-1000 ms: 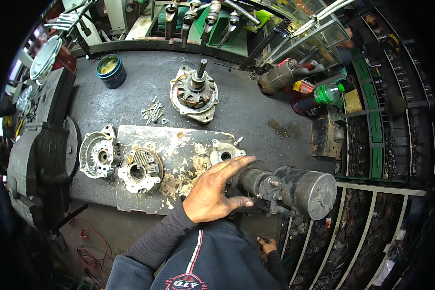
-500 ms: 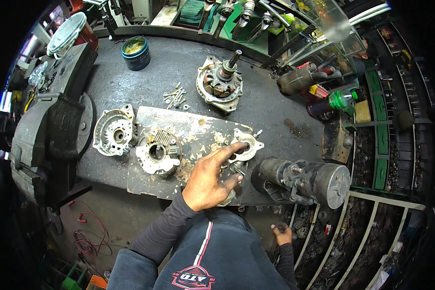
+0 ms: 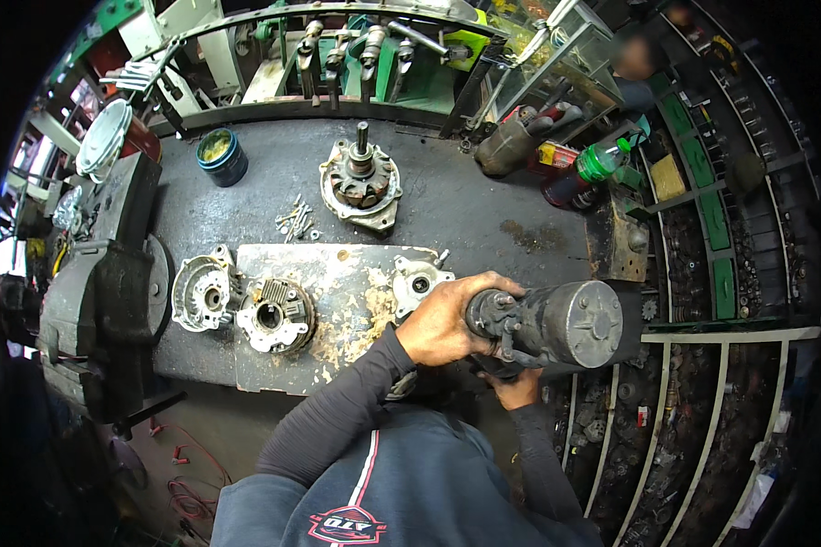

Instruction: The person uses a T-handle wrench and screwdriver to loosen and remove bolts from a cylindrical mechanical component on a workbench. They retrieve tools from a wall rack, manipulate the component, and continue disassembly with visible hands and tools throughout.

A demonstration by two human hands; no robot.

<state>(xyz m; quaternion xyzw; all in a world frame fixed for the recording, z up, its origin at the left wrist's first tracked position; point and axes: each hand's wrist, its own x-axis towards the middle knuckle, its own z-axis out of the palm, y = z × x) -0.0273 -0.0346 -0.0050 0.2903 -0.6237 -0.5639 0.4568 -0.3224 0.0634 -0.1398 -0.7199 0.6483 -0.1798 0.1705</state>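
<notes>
— Both hands have moved since a second ago: the left hand [image 3: 447,324], flat on the plate before, now grips the motor [image 3: 552,324]. The right hand [image 3: 517,388]?

— Under the motor, fingers curled; the left wraps its nose end.

— Where does the motor sit?

— At the bench's [image 3: 483,210] right edge, beside the plate [image 3: 337,273]. Farther back stands a rotor housing [image 3: 360,187].

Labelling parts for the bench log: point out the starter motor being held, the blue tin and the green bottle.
starter motor [image 3: 566,321], head view, on its dark cylindrical body.
blue tin [image 3: 222,158], head view, on its side wall.
green bottle [image 3: 598,162], head view, on its green body.
</notes>
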